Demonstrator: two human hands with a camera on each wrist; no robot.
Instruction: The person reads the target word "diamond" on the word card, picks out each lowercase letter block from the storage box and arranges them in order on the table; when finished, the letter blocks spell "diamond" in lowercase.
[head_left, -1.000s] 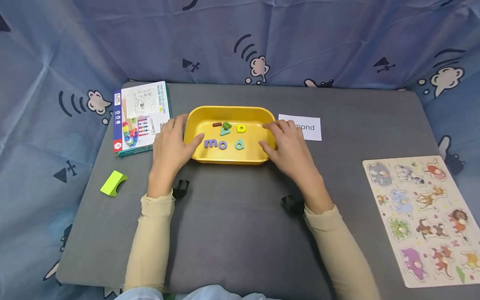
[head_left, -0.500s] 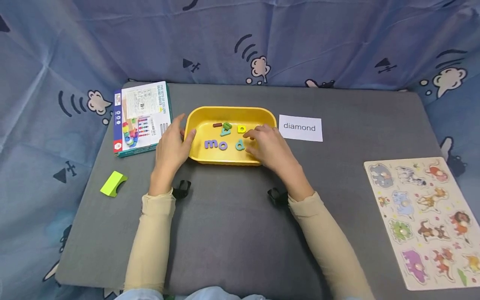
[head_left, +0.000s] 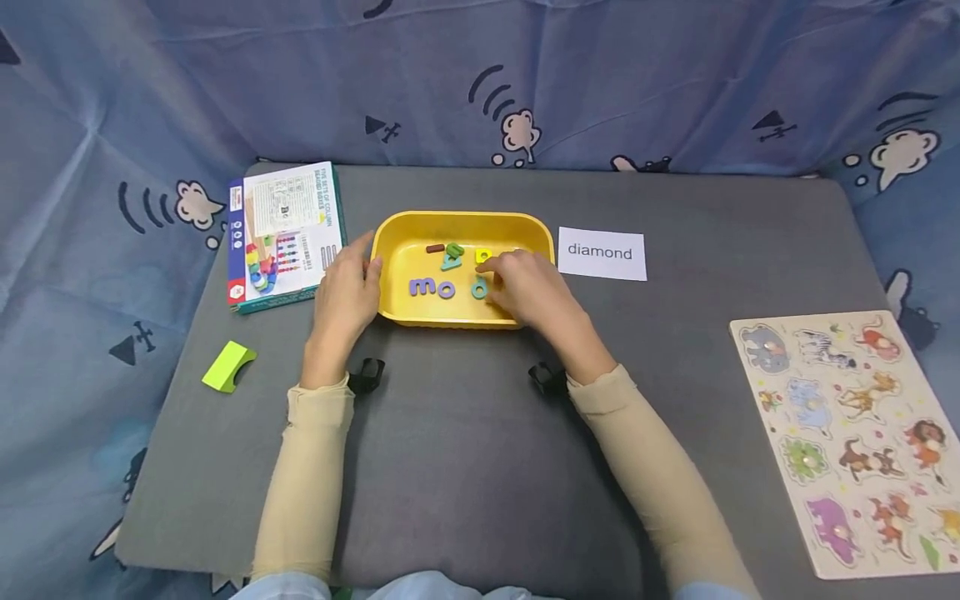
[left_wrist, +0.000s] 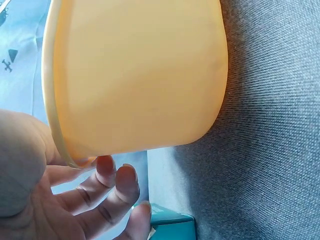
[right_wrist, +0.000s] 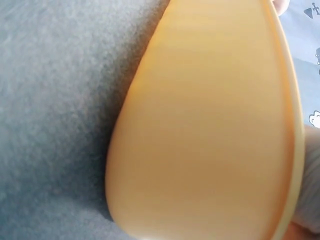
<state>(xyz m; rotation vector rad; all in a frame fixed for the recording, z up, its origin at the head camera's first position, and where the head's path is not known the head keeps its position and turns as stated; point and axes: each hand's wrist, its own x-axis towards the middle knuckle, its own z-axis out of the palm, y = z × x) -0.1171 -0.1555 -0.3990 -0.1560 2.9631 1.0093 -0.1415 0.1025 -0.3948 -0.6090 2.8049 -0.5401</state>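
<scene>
**Yellow tray of letter pieces, two hands in attendance**

Yellow tray (head_left: 463, 227): on the worktop (head_left: 450, 467), towards the far edge, left of its middle. Contents include purple "m" (head_left: 422, 287), purple "o" (head_left: 440, 290) and teal "d" (head_left: 473, 289).

Left hand (head_left: 347, 287): fingers loosely bent, clasping nothing, resting against the tray's left end; forearm extended from the near edge.

Right hand (head_left: 528, 287): reached over the tray's right part, knuckles up, fingers bent down beside the teal "d"; whether it pinches the piece cannot be told, the fingertips being partly hidden.

Also: printed box (head_left: 285, 233), far left corner; white "diamond" card (head_left: 600, 265), right of the tray; animal puzzle board (head_left: 847, 492), right edge.
</scene>
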